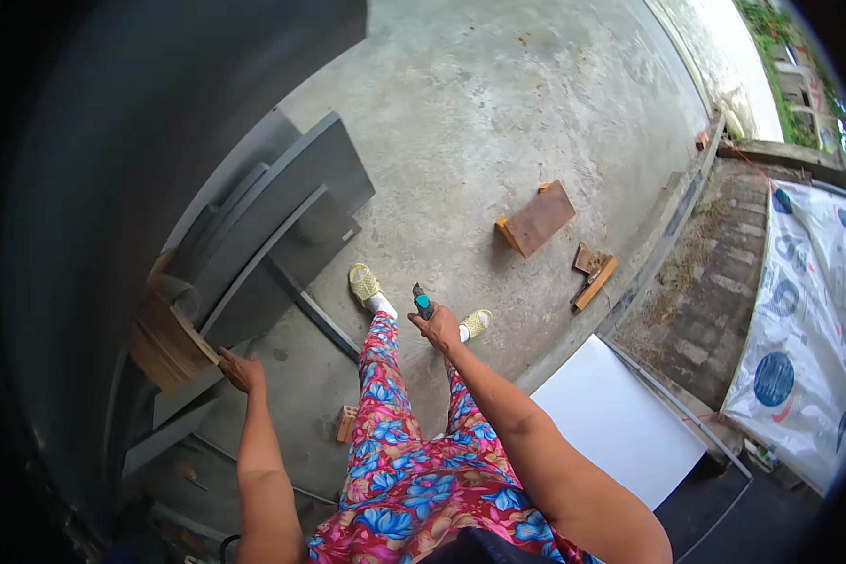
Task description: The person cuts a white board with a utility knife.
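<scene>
At near left, the left hand touches dark grey flat panels, its grip unclear; they look stiff and heavy, best held by the edges. The right hand grasps a light teal-handled tool.

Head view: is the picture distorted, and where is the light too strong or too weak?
Head view: strong fisheye, black corners, the curb bends. Head view: the sunlit ground at top right is washed out; the dark panels at left lie in shade. Head view: the right hand and its teal tool are sharp.
</scene>
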A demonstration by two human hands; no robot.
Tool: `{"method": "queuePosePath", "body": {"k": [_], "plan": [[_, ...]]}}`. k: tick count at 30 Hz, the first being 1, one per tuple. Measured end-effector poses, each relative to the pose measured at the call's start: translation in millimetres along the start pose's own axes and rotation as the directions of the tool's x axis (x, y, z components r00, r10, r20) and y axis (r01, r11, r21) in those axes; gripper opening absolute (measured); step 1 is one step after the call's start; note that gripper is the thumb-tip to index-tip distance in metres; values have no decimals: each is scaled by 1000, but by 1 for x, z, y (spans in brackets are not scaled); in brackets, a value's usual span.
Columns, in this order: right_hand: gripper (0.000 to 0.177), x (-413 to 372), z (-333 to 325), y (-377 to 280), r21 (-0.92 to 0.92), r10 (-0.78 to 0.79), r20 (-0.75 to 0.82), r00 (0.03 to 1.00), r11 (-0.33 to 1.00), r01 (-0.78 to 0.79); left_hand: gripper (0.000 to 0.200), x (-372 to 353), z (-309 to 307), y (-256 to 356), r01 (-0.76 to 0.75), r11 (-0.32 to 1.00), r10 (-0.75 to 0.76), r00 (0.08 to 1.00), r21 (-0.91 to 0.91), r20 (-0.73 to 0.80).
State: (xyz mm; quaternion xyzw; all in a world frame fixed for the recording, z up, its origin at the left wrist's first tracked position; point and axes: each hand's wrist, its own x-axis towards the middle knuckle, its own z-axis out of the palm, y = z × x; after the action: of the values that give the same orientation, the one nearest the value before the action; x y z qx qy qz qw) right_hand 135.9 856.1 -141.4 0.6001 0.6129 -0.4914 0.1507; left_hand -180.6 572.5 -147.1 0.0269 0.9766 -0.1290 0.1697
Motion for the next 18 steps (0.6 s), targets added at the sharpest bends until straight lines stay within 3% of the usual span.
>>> {"method": "queuePosePath", "body": {"k": [4, 6, 8, 13, 17, 18], "plan": [[41, -38, -26, 36, 165, 86, 11, 996, 983, -87, 74, -53, -22, 50, -47, 999, 46, 917, -6, 395], [40, -62, -46, 57, 278, 146, 20, 989, 950, -146, 76, -69, 5, 63, -267, 963, 237, 887, 23, 397], [38, -86, -57, 90, 365, 154, 0, 988, 920, -144, 73, -100, -17, 100, -379, 924, 319, 829, 43, 460], [40, -175, -97, 208, 378, 215, -309, 926, 922, -88, 63, -184, -52, 182, -747, 661, 674, 630, 66, 385], [45, -264, -128, 313, 492, 460, -428, 778, 841, -226, 62, -304, -112, 251, -945, 303, 837, 326, 124, 440], [44, -287, -134, 342, 490, 515, -448, 731, 825, -281, 62, -322, -109, 262, -982, 155, 898, 186, 109, 399]]}}
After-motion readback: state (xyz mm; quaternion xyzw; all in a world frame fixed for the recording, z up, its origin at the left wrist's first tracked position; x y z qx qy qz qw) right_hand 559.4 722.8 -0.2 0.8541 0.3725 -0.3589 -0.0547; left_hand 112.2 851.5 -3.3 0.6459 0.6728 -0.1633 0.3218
